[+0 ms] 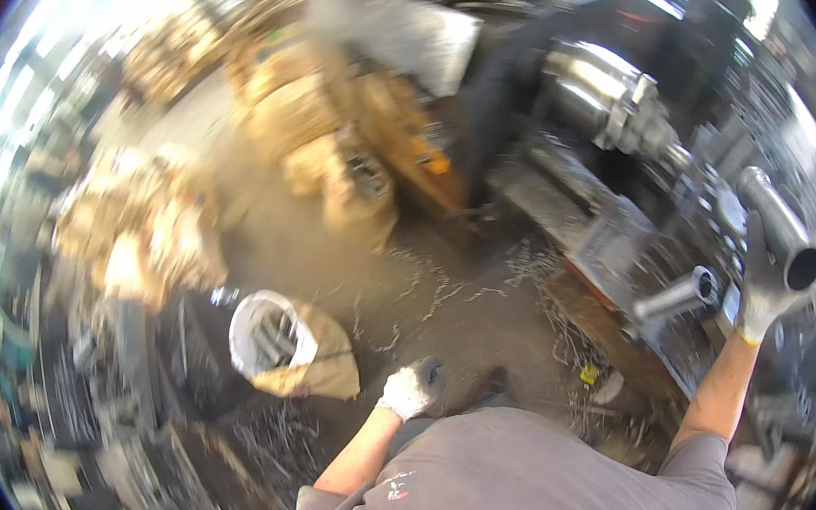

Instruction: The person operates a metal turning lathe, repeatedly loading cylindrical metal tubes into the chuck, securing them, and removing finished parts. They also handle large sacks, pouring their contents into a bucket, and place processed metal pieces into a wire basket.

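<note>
1. Steel tube point(779, 225): gripped in your gloved right hand point(760, 290), raised beside the lathe point(614, 121).
2. Left hand point(405, 391): gloved, hanging free, loosely curled, holding nothing.
3. Risk: the one-handed hold may slip and the tube could drop onto the second tube point(677, 297) below.
4. Risk: the metal shavings point(412, 290) on the floor could cost you your footing.

Open tan sack point(298, 353) with white lining on the floor by my left, blurred tan cardboard boxes point(296, 107) stacked beyond it
</note>
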